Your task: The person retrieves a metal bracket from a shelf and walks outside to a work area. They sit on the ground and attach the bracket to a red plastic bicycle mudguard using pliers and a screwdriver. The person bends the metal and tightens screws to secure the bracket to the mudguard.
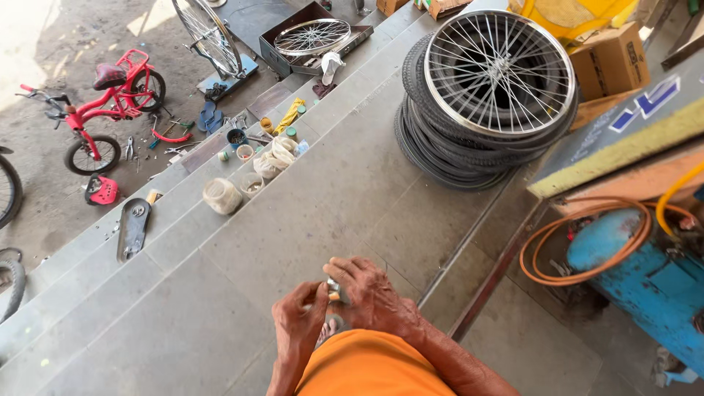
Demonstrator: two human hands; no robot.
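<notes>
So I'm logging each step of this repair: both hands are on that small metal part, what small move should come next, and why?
Probably a small turn of the small metal part by the right hand while the left hand steadies it. Both hands pinch it close together above the tiled step, with no tool in either grip, so finger work seems likeliest; the part itself is too hidden to identify.

Both forearms reach forward and meet low at centre, the left hand (299,317) curled with fingers bent inward, the right hand (370,293) arched over it, fingertips pinched together, knuckles raised
</notes>
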